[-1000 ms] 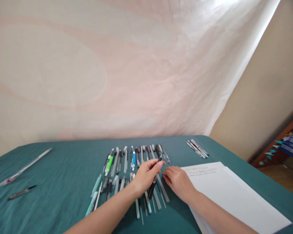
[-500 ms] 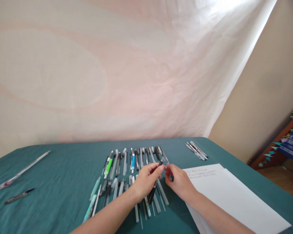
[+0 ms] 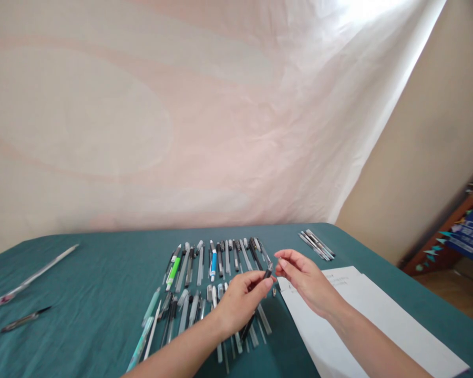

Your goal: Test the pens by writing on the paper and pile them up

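1. Head view, right hand (image 3: 307, 281): half a second ago it met the left fingertips; now it has drawn back toward three o'clock, fingers straighter, over the white paper sheets (image 3: 402, 325). Thumb and forefinger come close together; whether they pinch something tiny, I cannot tell.
2. Left hand (image 3: 240, 299) grips a slim black pen (image 3: 267, 273), its upper end pointing to about one o'clock, near the right fingers. With the right hand off, the left alone supports the pen.
3. Small dark glinting piece (image 3: 274, 291), too small to identify, now shows uncovered at seven o'clock from the right fingertips.
4. Far row of clear, grey and black pens (image 3: 227, 256), at eleven o'clock from the left hand, and the bundle of slim silver-and-black sticks (image 3: 317, 244), at one o'clock from the right, keep their arrangement.
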Action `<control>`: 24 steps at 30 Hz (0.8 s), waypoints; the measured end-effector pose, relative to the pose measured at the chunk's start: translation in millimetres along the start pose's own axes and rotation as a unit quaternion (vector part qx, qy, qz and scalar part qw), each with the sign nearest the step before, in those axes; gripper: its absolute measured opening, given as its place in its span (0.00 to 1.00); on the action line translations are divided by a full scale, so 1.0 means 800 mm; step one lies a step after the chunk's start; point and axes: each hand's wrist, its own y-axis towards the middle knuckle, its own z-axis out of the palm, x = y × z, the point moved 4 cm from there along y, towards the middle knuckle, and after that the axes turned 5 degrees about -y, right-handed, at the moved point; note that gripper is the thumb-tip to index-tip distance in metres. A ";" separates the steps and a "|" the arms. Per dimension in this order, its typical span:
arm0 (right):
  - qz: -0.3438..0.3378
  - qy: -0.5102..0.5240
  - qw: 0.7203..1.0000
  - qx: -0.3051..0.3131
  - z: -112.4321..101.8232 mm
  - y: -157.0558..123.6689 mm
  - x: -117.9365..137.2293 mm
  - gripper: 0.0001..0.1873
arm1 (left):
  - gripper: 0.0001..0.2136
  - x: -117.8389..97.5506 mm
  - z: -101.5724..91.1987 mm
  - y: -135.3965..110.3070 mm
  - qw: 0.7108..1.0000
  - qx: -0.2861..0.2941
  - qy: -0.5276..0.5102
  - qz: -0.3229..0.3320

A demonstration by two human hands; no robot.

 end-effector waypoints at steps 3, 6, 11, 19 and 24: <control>0.006 0.051 0.999 -0.002 0.003 -0.002 0.006 0.10 | 0.18 0.000 0.001 0.000 1.000 -0.001 0.005 0.006; 0.001 0.054 0.998 -0.013 0.004 -0.004 0.011 0.11 | 0.17 -0.001 0.003 -0.001 1.000 -0.001 -0.001 0.009; -0.011 0.000 0.997 -0.081 0.002 -0.007 0.013 0.19 | 0.18 -0.004 0.004 -0.002 1.000 0.002 0.002 0.010; -0.044 -0.063 0.993 -0.090 0.007 -0.013 0.022 0.18 | 0.20 -0.005 0.003 -0.003 1.000 -0.006 0.019 0.006; -0.035 -0.074 0.995 -0.064 0.010 -0.014 0.021 0.18 | 0.19 -0.006 0.004 -0.003 0.999 -0.003 0.032 0.012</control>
